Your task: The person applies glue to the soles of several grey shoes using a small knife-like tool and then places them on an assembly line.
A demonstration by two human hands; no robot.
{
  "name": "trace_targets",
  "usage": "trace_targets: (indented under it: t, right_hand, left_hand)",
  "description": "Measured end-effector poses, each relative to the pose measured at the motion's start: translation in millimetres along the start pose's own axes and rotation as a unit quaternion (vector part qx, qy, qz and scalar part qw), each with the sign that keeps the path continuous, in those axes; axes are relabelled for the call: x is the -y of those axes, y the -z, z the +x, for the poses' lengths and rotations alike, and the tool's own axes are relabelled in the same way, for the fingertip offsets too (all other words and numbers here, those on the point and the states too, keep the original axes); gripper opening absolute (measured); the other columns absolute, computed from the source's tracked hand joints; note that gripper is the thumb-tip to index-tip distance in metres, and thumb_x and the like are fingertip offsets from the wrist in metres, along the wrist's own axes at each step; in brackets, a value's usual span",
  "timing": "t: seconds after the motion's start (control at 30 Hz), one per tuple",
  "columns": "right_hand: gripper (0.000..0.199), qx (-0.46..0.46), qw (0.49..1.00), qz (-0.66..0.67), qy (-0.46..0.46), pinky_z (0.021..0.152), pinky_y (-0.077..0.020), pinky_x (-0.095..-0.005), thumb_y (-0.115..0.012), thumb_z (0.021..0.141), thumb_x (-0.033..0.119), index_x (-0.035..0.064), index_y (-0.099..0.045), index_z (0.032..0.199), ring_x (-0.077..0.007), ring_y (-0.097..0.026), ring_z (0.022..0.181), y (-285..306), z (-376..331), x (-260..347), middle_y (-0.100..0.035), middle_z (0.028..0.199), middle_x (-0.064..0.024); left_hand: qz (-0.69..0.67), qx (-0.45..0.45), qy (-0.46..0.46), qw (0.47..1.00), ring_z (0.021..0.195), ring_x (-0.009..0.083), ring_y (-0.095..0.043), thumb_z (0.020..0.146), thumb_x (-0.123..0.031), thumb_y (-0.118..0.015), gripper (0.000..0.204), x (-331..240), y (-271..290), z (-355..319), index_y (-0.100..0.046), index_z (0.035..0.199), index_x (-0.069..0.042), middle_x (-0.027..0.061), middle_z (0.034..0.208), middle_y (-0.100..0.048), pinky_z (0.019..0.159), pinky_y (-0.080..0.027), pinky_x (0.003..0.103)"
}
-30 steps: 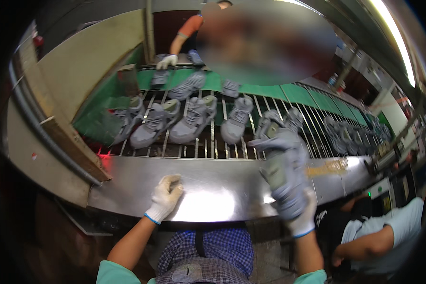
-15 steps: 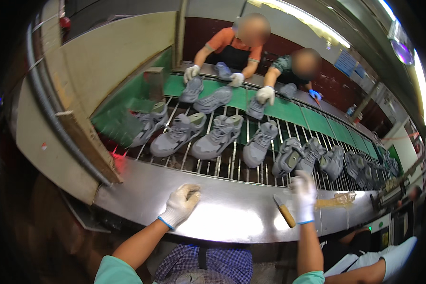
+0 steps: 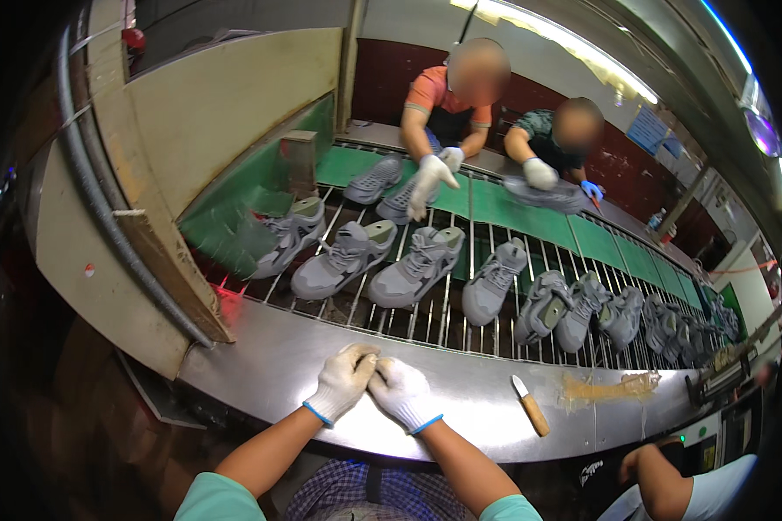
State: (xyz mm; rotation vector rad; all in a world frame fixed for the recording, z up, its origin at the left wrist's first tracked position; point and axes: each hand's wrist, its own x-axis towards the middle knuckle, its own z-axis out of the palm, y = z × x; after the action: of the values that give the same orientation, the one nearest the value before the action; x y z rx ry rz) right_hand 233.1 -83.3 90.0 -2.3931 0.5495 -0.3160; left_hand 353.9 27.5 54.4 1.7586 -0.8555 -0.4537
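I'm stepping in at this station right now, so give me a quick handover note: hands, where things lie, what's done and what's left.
Left hand and right hand: gloved, empty, touching each other on the steel ledge.
Knife: lies on the ledge to the right of the right hand, untouched.
Grey shoes: in a row on the roller conveyor beyond the ledge, none in hand.
Glue-like smear: on the ledge past the knife.
Done: nothing held. Left: shoes and knife wait.
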Motion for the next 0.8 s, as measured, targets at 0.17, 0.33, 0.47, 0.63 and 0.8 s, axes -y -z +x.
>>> trace_targets:
  t: [0.17,0.33,0.47,0.63,0.8]
  right_hand:
    - [0.031,-0.031,0.999,-0.007,0.022,0.088,-0.0594,-0.0495,-0.063,0.1,0.033,0.0105,-0.076,0.116,-0.0409,-0.074,0.098,-2,12,-17,-0.076,0.106,-0.0193]
    - [0.027,-0.096,0.994,0.059,-0.002,0.086,-0.0601,-0.045,-0.067,0.101,0.033,0.0111,-0.079,0.11,-0.0371,-0.075,0.096,6,39,-32,-0.078,0.105,-0.0163]
    - [0.023,-0.128,0.986,0.106,-0.015,0.087,-0.0604,-0.0412,-0.068,0.102,0.028,0.0084,-0.079,0.108,-0.0349,-0.076,0.096,9,55,-51,-0.078,0.106,-0.0151]
    - [0.018,-0.112,0.986,0.123,-0.012,0.085,-0.0611,-0.0394,-0.071,0.101,0.025,0.0105,-0.079,0.107,-0.0315,-0.076,0.096,11,59,-50,-0.079,0.105,-0.0118]
    - [0.017,-0.101,0.986,0.133,-0.015,0.077,-0.0615,-0.0403,-0.073,0.098,0.024,0.0117,-0.08,0.107,-0.0309,-0.076,0.087,9,64,-51,-0.078,0.098,-0.0119]
  left_hand:
    - [-0.014,0.028,0.007,0.999,0.109,0.0301,-0.074,0.104,-0.021,-0.064,0.031,-13,9,2,-0.073,0.126,0.0,0.019,0.123,-0.074,0.099,-0.058,0.037]
    - [0.01,-0.01,-0.123,0.992,0.112,0.0249,-0.072,0.1,-0.014,-0.07,0.035,-8,37,51,-0.069,0.132,0.001,0.0153,0.125,-0.074,0.099,-0.057,0.036]
    - [0.156,-0.084,-0.248,0.953,0.112,0.0369,-0.071,0.095,-0.02,-0.072,0.032,-43,78,163,-0.072,0.123,-0.004,0.0166,0.124,-0.073,0.099,-0.058,0.045]
    - [0.376,-0.046,-0.181,0.907,0.125,0.0391,-0.062,0.095,-0.033,-0.07,0.046,-31,102,310,-0.067,0.133,-0.008,0.0178,0.13,-0.067,0.107,-0.051,0.049]
    - [0.536,0.054,-0.161,0.827,0.15,0.0397,-0.041,0.082,-0.045,-0.084,0.081,7,81,403,-0.054,0.154,-0.021,0.0138,0.159,-0.049,0.123,-0.037,0.054]
